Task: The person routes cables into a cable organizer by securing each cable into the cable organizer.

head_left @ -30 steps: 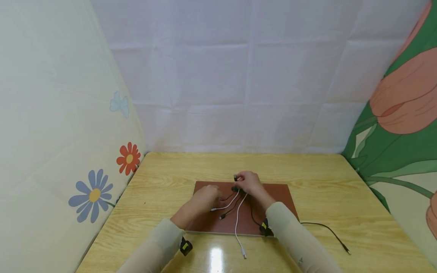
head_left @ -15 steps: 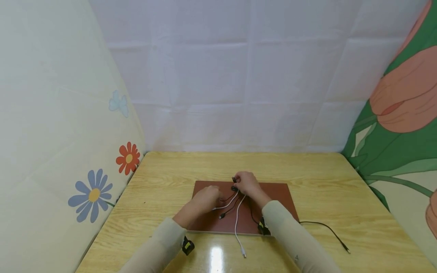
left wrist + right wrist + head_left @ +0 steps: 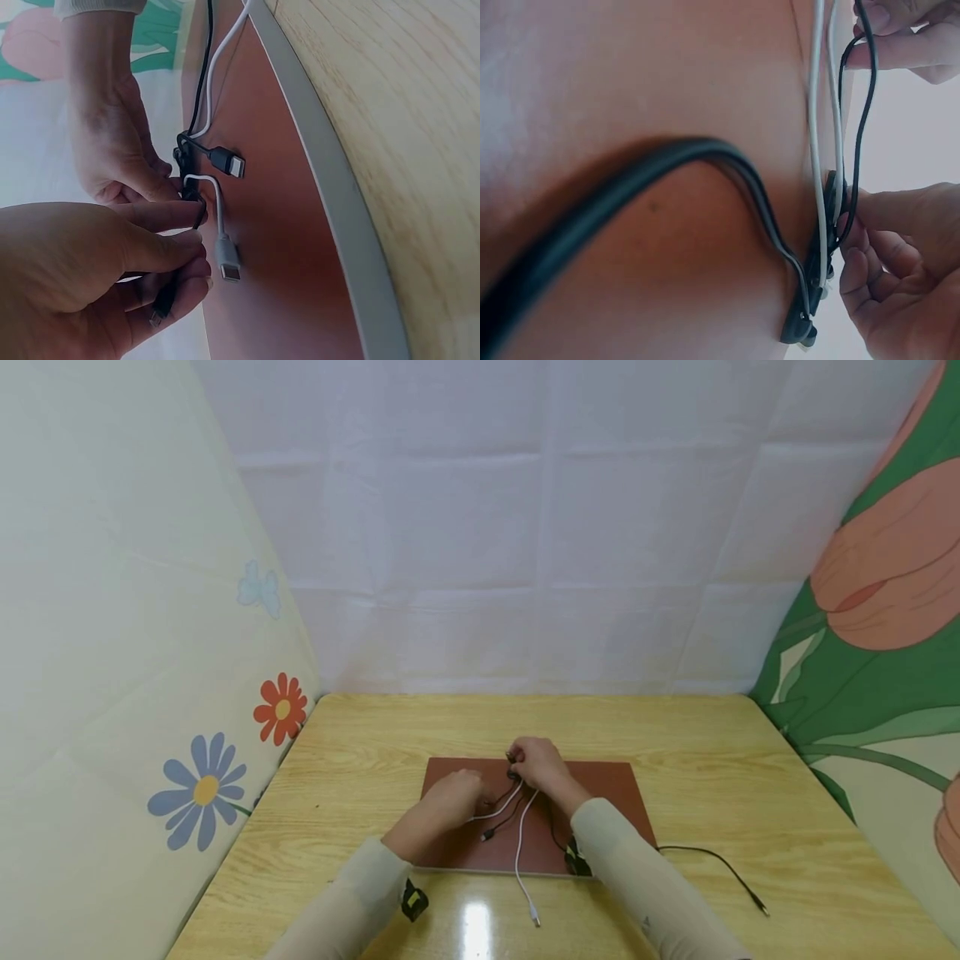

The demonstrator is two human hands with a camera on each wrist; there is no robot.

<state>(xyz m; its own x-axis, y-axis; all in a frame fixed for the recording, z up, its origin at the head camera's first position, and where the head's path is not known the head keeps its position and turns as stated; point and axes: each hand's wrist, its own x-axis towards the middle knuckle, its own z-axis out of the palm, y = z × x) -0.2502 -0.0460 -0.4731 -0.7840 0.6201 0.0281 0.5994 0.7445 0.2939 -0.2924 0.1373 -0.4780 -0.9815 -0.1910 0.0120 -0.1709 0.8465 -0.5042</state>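
My left hand [image 3: 112,277] pinches a thin black cable [image 3: 201,214]; its small metal-tipped plug [image 3: 161,306] sticks out below the fingers. Opposite, my right hand [image 3: 907,262] pinches that black cable beside a black cable holder strip [image 3: 831,217], its fingertips close against the strip. Several cables run through the strip, including a white cable [image 3: 815,112] and a thick black cable [image 3: 705,150]. In the left wrist view a white USB-C plug [image 3: 228,259] and a black USB plug [image 3: 229,161] hang by the strip. My right fingers partly hide the strip in the head view.
A reddish-brown board [image 3: 495,857] lies under the cables on the wooden table [image 3: 750,777]. One long white cable [image 3: 521,860] reaches past its front edge. To the right, a black cable end [image 3: 731,868] lies on the table. Cloth walls [image 3: 450,527] surround the back and sides.
My right hand has shifted slightly left along the strip, and the plug beyond its fingertips has dropped lower and shows less. The left hand has barely moved.
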